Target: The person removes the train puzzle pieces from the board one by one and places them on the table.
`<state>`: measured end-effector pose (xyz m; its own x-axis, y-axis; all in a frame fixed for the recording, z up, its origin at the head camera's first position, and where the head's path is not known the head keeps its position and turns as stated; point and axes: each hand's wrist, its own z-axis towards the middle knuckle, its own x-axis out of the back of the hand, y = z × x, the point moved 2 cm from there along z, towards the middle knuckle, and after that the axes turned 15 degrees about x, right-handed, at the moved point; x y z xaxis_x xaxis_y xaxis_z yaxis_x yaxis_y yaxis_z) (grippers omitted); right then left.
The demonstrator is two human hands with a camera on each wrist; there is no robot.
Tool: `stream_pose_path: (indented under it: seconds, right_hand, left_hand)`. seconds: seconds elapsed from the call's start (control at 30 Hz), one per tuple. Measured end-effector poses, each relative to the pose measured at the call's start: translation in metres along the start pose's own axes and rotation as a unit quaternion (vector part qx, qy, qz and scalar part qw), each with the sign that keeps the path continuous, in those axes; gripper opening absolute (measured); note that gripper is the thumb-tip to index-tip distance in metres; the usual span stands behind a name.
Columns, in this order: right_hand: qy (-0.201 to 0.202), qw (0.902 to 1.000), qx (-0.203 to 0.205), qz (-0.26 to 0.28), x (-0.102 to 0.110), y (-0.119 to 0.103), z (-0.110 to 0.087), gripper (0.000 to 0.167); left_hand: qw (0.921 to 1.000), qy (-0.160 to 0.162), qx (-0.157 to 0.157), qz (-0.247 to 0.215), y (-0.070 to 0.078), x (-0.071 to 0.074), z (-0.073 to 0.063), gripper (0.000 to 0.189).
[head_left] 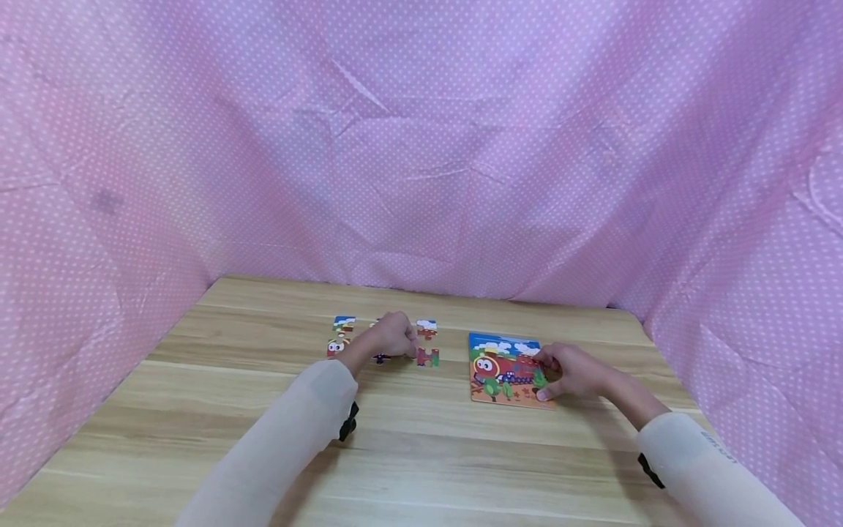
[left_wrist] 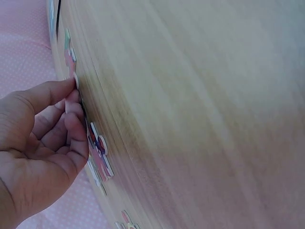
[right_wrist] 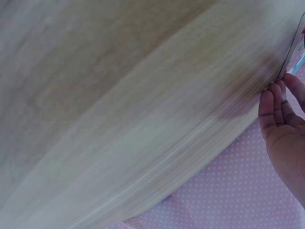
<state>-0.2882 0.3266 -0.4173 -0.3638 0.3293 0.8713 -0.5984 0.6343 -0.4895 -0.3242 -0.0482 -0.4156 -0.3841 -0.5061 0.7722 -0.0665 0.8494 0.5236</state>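
Left hand (head_left: 395, 335) pinching, right hand (head_left: 574, 372) gripping

My left thumb and curled fingers pinch the left end of a red-and-green puzzle piece (head_left: 428, 357), which lies on the wooden table (head_left: 428, 454). Other loose pieces (head_left: 344, 324) lie to its left and on its far side, some partly hidden behind that hand. Farther right, my right thumb and fingers, a gap between them, grip the right edge of the picture board (head_left: 503, 369). It shows a round-eyed red figure; whether it is a tray with pieces set in, I cannot tell.
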Motion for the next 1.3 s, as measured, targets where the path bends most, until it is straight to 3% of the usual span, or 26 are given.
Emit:
stream_pose_path:
  seconds: [0.37,0.6,0.8,1.13,1.3]
  right_hand:
    - [-0.002,1.0,0.006,0.003,0.002,-0.001,0.0,0.067]
    - [-0.008,0.9999,-0.006,0.003,0.002,0.0,0.002,0.067]
    - [-0.007,1.0,0.005,0.001,0.002,0.0,0.002,0.066]
    - [-0.011,0.9999,-0.01,0.003,0.001,0.003,0.002,0.068]
    - [-0.012,0.9999,-0.008,0.004,0.001,0.003,0.002,0.068]
  left_hand:
    - [0.9996,0.006,0.02,-0.02,0.003,-0.001,-0.002,0.017]
    - [0.9974,0.015,-0.034,-0.061,0.013,-0.003,-0.002,0.014]
    - [0.9901,-0.012,-0.087,-0.11,0.031,-0.016,-0.001,0.006]
    - [0.9837,-0.065,-0.14,-0.093,0.059,-0.049,0.001,0.002]
    - [0.984,-0.071,-0.149,-0.066,0.072,-0.064,0.0,0.008]
